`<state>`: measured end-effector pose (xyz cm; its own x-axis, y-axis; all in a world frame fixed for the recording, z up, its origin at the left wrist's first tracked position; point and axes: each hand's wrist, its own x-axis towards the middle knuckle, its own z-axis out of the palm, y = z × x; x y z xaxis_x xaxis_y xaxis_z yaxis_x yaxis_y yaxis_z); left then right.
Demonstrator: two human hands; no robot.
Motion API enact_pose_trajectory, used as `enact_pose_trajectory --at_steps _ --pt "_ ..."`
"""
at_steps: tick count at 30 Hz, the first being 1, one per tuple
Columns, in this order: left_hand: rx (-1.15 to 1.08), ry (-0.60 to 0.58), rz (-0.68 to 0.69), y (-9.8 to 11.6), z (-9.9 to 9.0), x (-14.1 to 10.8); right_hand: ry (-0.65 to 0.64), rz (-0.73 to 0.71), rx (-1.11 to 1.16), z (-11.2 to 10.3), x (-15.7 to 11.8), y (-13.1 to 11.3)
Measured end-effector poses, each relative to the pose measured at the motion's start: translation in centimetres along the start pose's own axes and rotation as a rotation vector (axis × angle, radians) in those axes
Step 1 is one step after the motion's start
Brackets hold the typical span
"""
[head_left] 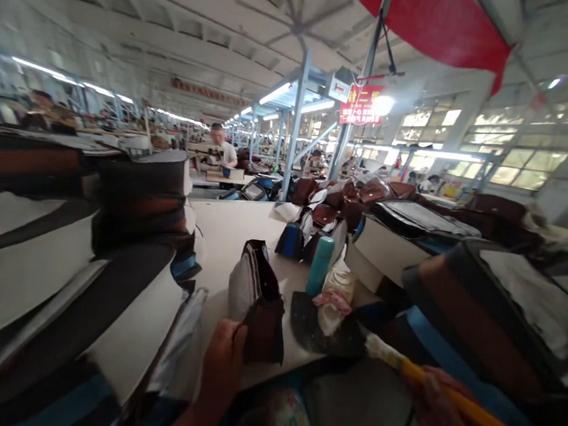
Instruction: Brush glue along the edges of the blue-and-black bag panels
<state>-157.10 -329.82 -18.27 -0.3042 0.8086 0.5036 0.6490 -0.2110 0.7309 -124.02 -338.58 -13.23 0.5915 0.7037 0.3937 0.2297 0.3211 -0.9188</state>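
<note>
Leftward, my nearer left hand (pixel 226 355) pinches the near edge of a boxy, brown-and-white, leather-look bag piece (pixel 260 314) on the pale, flat desk (pixel 222 224), long axis running forward; rightward, my right hand (pixel 450 410) grips a yellow-handled, pale-bristled brush (pixel 408 368).

A pale, smooth desk (pixel 217 223) runs away from the viewer. A brown and white bag (pixel 258 297) is at its near part, open side up; whether its base fully rests there is hard to tell. To the right, a dark, blotched sheet (pixel 306 322) lies flat, with a pale bundle (pixel 341 285) tied in pink on it. A teal bottle (pixel 319 267) stands upright just beside the bundle. Farther back sit a blue-and-black piece (pixel 290 239) and heaped brown bags (pixel 333 194).
</note>
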Motion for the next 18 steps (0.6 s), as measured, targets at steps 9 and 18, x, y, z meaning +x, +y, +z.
enact_pose_trajectory --at_steps 9,18 --pt "-0.095 -0.026 -0.078 -2.0 -1.8 -1.7 -0.273 -0.134 -0.294 6.1 7.2 7.3" --pt "-0.135 -0.068 0.04 -4.0 -0.2 -3.7 -0.574 -0.296 -0.397 13.0 10.8 13.8"
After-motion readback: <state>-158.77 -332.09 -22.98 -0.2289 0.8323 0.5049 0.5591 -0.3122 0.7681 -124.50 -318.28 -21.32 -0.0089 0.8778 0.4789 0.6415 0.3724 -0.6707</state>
